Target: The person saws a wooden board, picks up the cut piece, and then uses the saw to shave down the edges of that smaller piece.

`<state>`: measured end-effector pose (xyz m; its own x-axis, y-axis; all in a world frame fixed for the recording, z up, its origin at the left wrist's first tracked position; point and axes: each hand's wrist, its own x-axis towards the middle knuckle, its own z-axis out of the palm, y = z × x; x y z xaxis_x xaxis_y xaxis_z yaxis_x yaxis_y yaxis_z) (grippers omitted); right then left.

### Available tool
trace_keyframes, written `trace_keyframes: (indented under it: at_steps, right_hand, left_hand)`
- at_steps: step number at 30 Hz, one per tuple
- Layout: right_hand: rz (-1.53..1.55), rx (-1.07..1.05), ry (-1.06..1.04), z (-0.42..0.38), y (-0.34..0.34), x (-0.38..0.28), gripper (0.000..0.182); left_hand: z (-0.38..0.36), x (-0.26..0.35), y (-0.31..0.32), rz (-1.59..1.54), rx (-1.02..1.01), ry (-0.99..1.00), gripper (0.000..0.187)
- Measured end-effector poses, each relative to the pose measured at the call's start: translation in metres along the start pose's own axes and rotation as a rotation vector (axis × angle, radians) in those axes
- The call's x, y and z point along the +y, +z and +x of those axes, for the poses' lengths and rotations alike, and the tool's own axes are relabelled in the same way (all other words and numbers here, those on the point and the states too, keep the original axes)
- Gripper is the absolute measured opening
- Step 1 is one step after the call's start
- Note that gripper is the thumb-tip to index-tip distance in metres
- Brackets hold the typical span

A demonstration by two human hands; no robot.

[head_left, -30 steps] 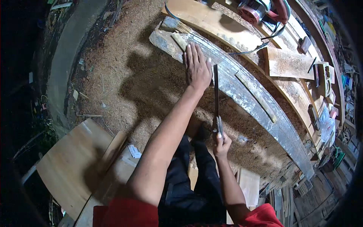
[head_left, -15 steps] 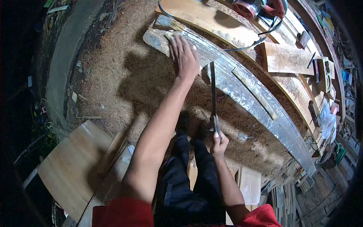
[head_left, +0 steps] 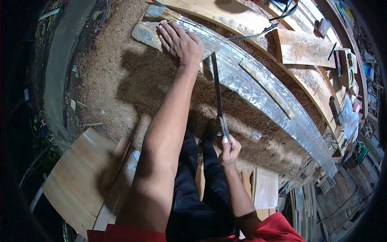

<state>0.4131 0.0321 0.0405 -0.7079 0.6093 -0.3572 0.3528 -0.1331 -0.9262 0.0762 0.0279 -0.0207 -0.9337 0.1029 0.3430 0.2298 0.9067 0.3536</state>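
Note:
My left hand [head_left: 181, 43] lies palm down with fingers stretched out, near the left end of a long grey, paint-worn plank [head_left: 238, 76]. Just right of its wrist, the end of a pale wood piece [head_left: 207, 67] juts past the plank's near edge; how much of it runs under the palm is hidden. In my right hand [head_left: 229, 150] is the handle of a handsaw [head_left: 218, 86], its narrow dark blade seen almost edge-on. The blade points away from me, its tip over the plank beside the wood piece. A flat brush [head_left: 161, 13] rests at the plank's far left corner.
A thin wood strip [head_left: 266, 88] lies along the plank. Behind it are long boards [head_left: 201, 9], a short board [head_left: 304, 47], a blue cable [head_left: 258, 35] and a plastic bag [head_left: 351, 121]. Sawdust [head_left: 100, 80] covers the ground. A wide panel [head_left: 78, 177] stands at lower left.
My left hand has shifted a little toward the plank's left end and lies flatter. The handsaw stays in my right hand, slightly more upright-left in view. The whole view has shifted slightly.

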Motion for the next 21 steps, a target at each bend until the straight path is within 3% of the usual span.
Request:
trace_keyframes:
  at_steps: [2,4,5,8,12,13,17,21]
  right_hand:
    - [-0.033,-0.01,-0.019,0.026,0.012,-0.023,0.028]
    - [0.09,-0.003,0.032,0.039,0.027,-0.002,0.029]
    - [0.053,-0.012,-0.058,0.034,0.026,-0.003,0.029]
    - [0.019,0.001,-0.048,-0.003,0.008,0.024,0.029]
    - [0.156,0.019,0.029,0.042,0.028,-0.007,0.03]
    - [0.068,0.01,0.002,0.044,0.028,0.004,0.029]
    - [0.0,0.051,-0.059,-0.01,0.013,0.012,0.028]
    - [0.015,0.023,-0.037,0.038,0.028,0.004,0.03]
  left_hand:
    - [-0.001,-0.002,0.002,-0.021,0.01,0.003,0.065]
    - [-0.002,-0.003,0.004,-0.043,0.019,0.004,0.065]
    - [-0.003,-0.002,0.003,-0.033,0.011,0.006,0.066]
    - [-0.002,-0.005,0.007,-0.063,0.012,0.001,0.067]
    - [-0.003,-0.006,0.006,-0.056,-0.034,0.005,0.066]
    - [-0.003,-0.006,0.008,-0.052,-0.004,0.01,0.066]
    - [0.001,-0.007,0.011,-0.055,0.029,0.011,0.067]
    - [-0.001,-0.003,0.01,-0.067,0.016,-0.013,0.067]
